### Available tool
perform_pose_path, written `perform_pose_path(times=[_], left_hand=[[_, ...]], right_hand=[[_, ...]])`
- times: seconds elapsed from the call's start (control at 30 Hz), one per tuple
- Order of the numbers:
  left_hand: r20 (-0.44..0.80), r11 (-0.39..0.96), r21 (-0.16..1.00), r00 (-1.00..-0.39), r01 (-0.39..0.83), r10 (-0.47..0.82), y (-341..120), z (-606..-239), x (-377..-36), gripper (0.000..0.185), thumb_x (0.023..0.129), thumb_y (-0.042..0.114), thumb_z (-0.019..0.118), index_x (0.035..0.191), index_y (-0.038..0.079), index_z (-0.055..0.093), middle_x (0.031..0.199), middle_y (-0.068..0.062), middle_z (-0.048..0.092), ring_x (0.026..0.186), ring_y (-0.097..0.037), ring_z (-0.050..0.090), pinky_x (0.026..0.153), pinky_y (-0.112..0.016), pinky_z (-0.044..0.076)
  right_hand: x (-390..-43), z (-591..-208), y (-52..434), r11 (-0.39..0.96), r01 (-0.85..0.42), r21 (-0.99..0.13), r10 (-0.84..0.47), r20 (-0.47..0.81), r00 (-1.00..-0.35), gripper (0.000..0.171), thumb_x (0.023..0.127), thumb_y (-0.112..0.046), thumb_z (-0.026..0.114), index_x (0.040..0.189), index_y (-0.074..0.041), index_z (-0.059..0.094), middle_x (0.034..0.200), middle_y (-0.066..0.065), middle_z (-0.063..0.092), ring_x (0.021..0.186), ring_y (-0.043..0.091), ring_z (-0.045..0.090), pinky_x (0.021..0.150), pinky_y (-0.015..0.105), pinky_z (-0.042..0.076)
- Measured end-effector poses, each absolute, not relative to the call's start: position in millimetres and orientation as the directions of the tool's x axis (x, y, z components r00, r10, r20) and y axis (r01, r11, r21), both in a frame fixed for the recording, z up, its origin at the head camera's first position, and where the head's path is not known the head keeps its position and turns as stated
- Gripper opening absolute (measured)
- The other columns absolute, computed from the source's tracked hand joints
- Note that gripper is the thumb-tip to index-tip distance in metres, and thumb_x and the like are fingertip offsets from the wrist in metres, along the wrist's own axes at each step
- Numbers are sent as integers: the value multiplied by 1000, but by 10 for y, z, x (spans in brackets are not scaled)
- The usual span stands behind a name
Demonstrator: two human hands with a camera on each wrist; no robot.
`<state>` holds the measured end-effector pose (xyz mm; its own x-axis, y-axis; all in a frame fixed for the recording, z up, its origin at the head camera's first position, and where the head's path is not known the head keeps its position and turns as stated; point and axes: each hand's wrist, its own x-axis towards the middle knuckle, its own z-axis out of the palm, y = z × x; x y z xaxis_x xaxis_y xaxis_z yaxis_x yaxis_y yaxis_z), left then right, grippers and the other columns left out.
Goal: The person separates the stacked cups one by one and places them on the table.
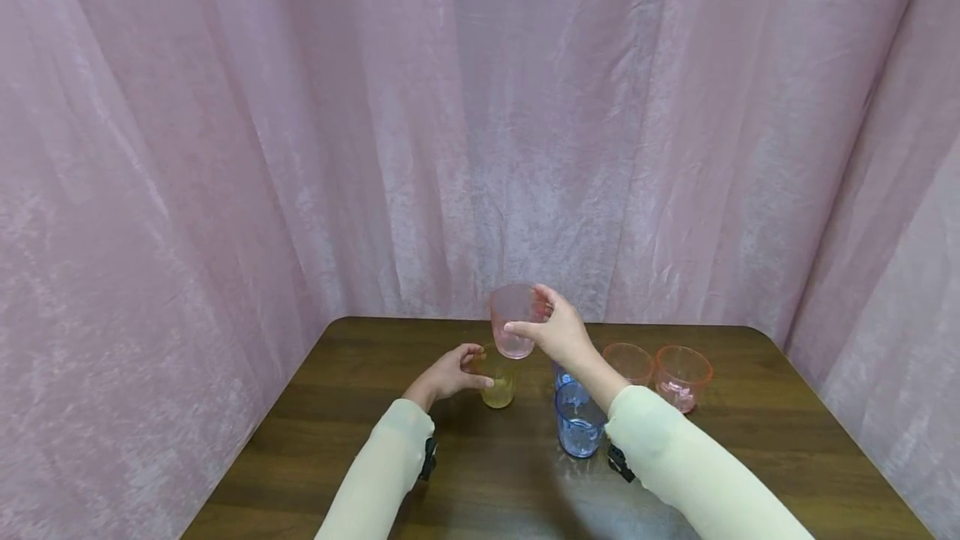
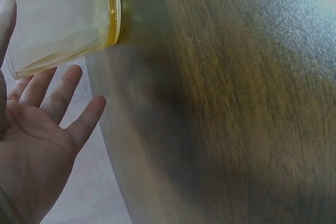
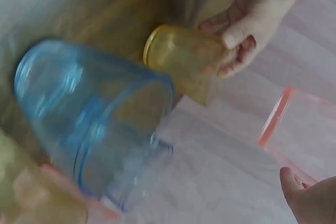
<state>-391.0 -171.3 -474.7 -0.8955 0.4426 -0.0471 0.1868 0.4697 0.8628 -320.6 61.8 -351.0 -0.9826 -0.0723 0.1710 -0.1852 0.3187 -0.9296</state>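
Note:
My right hand (image 1: 534,317) grips a clear pink cup (image 1: 513,319) by its rim and holds it in the air above the table's far middle. In the right wrist view the pink cup (image 3: 296,124) fills the right side and only part of my right hand (image 3: 310,198) shows. A yellow cup (image 1: 498,387) stands on the table just below it. My left hand (image 1: 471,369) lies beside the yellow cup (image 2: 63,22) with fingers (image 2: 63,90) spread and nearly straight. Its thumb (image 3: 236,36) touches the cup's wall (image 3: 184,59).
Two blue cups (image 1: 578,423) stand close together under my right forearm, and they loom large in the right wrist view (image 3: 100,114). Two orange-pink cups (image 1: 628,361) (image 1: 683,375) stand at the right. The brown table (image 1: 465,490) is ringed by pink curtains (image 1: 225,148).

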Motion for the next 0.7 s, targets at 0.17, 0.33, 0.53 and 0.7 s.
perform_pose_path(times=[0.17,0.33,0.53,0.7], left_hand=[[-52,484,855,-899,185,434,-1715,-4751,-3916,76,85,25,81,145,0,41,146,-16,49,134,-42,43,106,-53,40],[-58,490,854,-904,175,424,-1721,-4760,-3926,75,85,26,81,144,1,42,146,-16,49,135,-41,42,107,-53,39],[-59,482,859,-902,172,428,-1750,-4778,-3942,77,85,26,82,145,1,41,146,-17,48,136,-41,42,107,-53,38],[-63,474,865,-903,163,426,-1767,-4772,-3940,78,85,25,81,145,-1,40,146,-16,49,137,-39,41,108,-53,38]], right_hand=[[-3150,-3376,871,298,-192,-935,-94,172,-981,97,80,-30,85,155,-6,29,149,18,43,138,37,39,109,51,38],[-3085,-3268,1135,272,-203,-941,-98,183,-978,97,82,-29,84,156,-6,26,151,19,40,140,36,36,110,49,37],[-2990,-3190,1426,233,-227,-946,-98,209,-973,96,85,-24,81,157,-3,21,155,19,33,142,36,33,112,50,34],[-2903,-3171,1656,280,-231,-932,-78,218,-973,92,88,-23,78,156,-1,21,153,21,37,141,35,36,111,48,35]])
